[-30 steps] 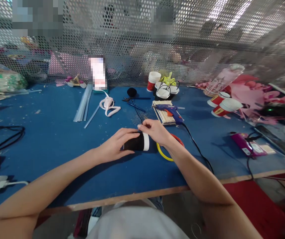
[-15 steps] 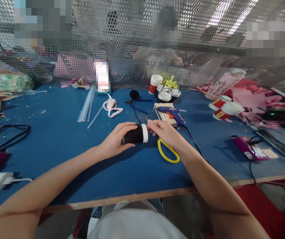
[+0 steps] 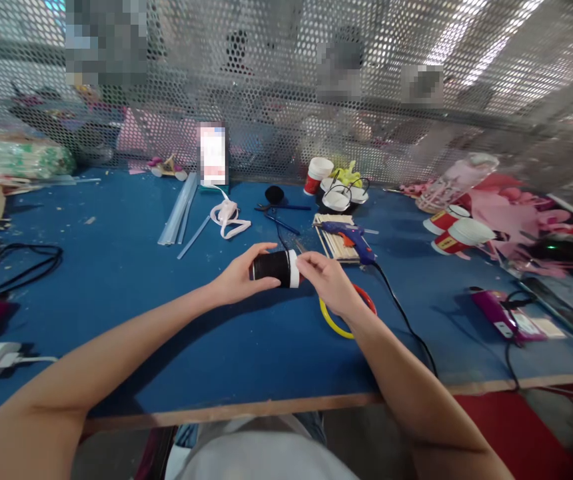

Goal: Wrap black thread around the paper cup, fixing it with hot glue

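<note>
A paper cup wrapped in black with a white rim band lies on its side, lifted slightly over the blue table. My left hand curls round its black body from the left. My right hand pinches at the white rim end, fingers closed on it. A yellow and red pair of scissors lies on the table just under my right wrist. Behind the cup a blue glue gun rests on a bundle of wooden sticks.
Red and white paper cups and pink craft pieces sit at the right, black-wrapped cups at the back. Clear glue sticks, white ribbon, black cables, a purple device. A perforated metal screen bounds the far edge.
Both hands have lifted the cup a little and turned it; my right hand shifted from on top of the white band to its open end.
</note>
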Demonstrator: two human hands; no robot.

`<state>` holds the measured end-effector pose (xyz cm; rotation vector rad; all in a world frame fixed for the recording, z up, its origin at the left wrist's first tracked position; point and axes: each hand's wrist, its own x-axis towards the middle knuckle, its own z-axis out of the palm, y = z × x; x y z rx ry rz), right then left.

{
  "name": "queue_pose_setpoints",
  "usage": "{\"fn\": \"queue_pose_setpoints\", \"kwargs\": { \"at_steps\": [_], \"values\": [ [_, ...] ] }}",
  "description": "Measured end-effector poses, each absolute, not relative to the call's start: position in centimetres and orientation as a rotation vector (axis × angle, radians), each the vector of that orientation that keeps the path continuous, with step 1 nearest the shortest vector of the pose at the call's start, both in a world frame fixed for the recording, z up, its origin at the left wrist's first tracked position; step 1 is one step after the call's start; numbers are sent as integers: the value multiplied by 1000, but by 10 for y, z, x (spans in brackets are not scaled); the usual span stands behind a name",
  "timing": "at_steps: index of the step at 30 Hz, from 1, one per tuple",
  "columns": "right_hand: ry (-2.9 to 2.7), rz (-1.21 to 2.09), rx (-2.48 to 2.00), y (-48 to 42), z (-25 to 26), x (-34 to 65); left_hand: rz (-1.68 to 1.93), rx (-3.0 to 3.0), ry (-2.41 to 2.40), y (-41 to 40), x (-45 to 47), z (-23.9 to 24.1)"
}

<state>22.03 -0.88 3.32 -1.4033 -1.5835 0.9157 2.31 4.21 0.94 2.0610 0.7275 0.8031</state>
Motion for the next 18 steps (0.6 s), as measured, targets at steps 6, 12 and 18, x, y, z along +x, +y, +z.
{"fn": "queue_pose_setpoints", "kwargs": {
  "at_steps": [6,12,18],
  "values": [
    [-1595,946,-1363,-3,27,226,811,2143,619,37,23,-3],
    [-1629,1035,-1343,2,40,219,785,2290,499,34,21,-1],
    [-1779,1109,-1250,20,56,203,743,2375,434,30,21,4]
  ]
}}
